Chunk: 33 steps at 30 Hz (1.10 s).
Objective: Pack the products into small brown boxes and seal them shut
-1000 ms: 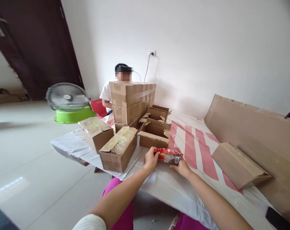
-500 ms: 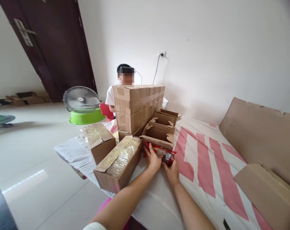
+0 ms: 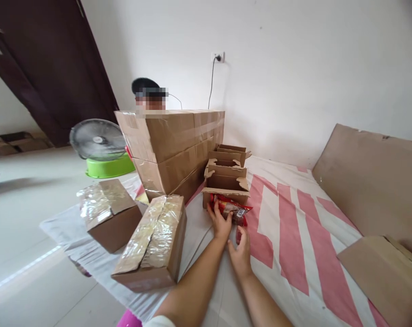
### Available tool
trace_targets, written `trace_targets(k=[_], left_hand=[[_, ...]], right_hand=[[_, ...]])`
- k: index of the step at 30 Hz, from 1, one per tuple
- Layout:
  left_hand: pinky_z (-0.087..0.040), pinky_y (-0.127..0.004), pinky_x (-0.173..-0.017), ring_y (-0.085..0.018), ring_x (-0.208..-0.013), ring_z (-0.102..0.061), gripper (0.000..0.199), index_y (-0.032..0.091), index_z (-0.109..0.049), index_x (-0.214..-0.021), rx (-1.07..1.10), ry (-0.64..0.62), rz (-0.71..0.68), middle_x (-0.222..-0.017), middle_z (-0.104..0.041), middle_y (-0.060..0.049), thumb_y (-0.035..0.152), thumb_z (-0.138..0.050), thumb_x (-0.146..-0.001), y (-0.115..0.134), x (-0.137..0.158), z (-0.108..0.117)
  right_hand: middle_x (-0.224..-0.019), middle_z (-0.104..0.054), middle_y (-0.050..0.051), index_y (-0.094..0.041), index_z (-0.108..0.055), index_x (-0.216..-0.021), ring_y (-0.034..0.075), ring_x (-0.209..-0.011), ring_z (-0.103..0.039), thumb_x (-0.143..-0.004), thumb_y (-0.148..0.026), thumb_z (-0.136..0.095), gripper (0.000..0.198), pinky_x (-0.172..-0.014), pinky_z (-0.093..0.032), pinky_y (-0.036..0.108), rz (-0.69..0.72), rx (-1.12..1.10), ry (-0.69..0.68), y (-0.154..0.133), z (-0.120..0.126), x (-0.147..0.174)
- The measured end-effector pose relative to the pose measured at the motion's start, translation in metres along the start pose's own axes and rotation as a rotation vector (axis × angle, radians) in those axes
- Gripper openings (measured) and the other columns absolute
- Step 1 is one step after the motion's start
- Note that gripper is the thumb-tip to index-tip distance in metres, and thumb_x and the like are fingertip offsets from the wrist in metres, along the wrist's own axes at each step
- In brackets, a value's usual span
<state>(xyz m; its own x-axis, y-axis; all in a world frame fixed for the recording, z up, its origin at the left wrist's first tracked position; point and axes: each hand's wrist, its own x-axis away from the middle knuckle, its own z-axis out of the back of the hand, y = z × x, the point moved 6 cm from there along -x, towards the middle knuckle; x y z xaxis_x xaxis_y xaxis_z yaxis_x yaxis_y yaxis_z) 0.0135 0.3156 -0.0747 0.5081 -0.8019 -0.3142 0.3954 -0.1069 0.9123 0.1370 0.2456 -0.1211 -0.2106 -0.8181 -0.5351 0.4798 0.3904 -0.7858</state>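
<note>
My left hand [image 3: 221,223] grips a shiny red packet [image 3: 238,211] with a clear section and a printed label. Its fingers lie over the packet's left part, with the thumb near the middle. Just below the packet, my right hand [image 3: 240,254] has thumb and curled fingers apart. A small dark red patch shows by its fingertips; I cannot tell whether it belongs to the packet. Directly behind the packet stands an open cardboard box [image 3: 225,183] with torn flaps, its inside hidden in shadow. More open boxes [image 3: 228,159] line up behind it.
Taped cartons [image 3: 172,141] are stacked left of the open boxes, with a person [image 3: 146,86] behind. Two taped boxes [image 3: 154,236] [image 3: 109,211] stand at the table's left edge. Cardboard pieces [image 3: 372,172] lean at the right. A fan [image 3: 97,138] sits on a green base.
My right hand has drawn back from the packet, while my left stays on it. The view has shifted, and the taped boxes appear farther left and nearer.
</note>
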Motion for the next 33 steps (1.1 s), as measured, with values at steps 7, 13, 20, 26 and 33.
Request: trace_targets(k=[7,13,20,26,33], left_hand=[[-0.022,-0.050,-0.117,-0.035,-0.145,-0.017,0.076,0.017,-0.032,-0.139,0.016,0.036,0.010,-0.151,-0.015,-0.020,0.023,-0.068,-0.072,-0.004,0.006,0.007],[-0.024,-0.047,-0.117,-0.029,-0.140,-0.028,0.068,0.020,-0.033,-0.135,0.103,0.042,0.028,-0.140,-0.033,-0.013,0.018,-0.061,-0.073,0.006,0.026,0.031],[-0.026,-0.047,-0.115,-0.030,-0.138,-0.031,0.062,0.018,-0.042,-0.128,0.147,-0.246,-0.047,-0.146,-0.026,-0.015,0.012,-0.059,-0.069,0.023,0.063,0.046],[-0.025,-0.046,-0.116,-0.030,-0.142,-0.026,0.059,0.016,-0.046,-0.129,0.127,-0.440,-0.038,-0.152,-0.020,-0.016,0.012,-0.055,-0.071,0.027,0.093,0.042],[-0.025,-0.042,-0.116,-0.032,-0.143,-0.024,0.067,0.013,-0.049,-0.129,0.146,-0.519,-0.022,-0.156,-0.018,-0.016,0.013,-0.057,-0.062,0.018,0.100,0.040]], right_hand=[[-0.121,-0.057,0.016,-0.017,-0.049,-0.121,0.028,-0.112,-0.055,-0.080,-0.040,-0.056,0.047,-0.091,-0.049,0.046,-0.133,-0.098,-0.032,-0.005,0.005,0.001],[-0.132,-0.052,0.014,-0.021,-0.042,-0.129,0.025,-0.121,-0.050,-0.087,-0.047,-0.051,0.050,-0.099,-0.044,0.043,-0.075,-0.055,0.200,-0.064,0.069,-0.067],[-0.145,-0.041,0.018,-0.017,-0.040,-0.138,0.034,-0.136,-0.033,-0.069,-0.049,-0.072,0.083,-0.111,-0.027,0.052,0.282,0.566,-0.229,-0.119,0.036,-0.263],[-0.161,-0.011,0.009,-0.026,-0.016,-0.153,0.034,-0.147,-0.002,-0.048,-0.055,-0.084,0.128,-0.117,-0.008,0.052,0.308,1.006,-0.993,-0.105,-0.082,-0.315],[-0.144,-0.048,0.013,-0.024,-0.042,-0.143,0.036,-0.130,-0.046,-0.042,-0.057,-0.084,0.114,-0.104,-0.041,0.045,0.183,1.041,-1.115,-0.071,-0.140,-0.338]])
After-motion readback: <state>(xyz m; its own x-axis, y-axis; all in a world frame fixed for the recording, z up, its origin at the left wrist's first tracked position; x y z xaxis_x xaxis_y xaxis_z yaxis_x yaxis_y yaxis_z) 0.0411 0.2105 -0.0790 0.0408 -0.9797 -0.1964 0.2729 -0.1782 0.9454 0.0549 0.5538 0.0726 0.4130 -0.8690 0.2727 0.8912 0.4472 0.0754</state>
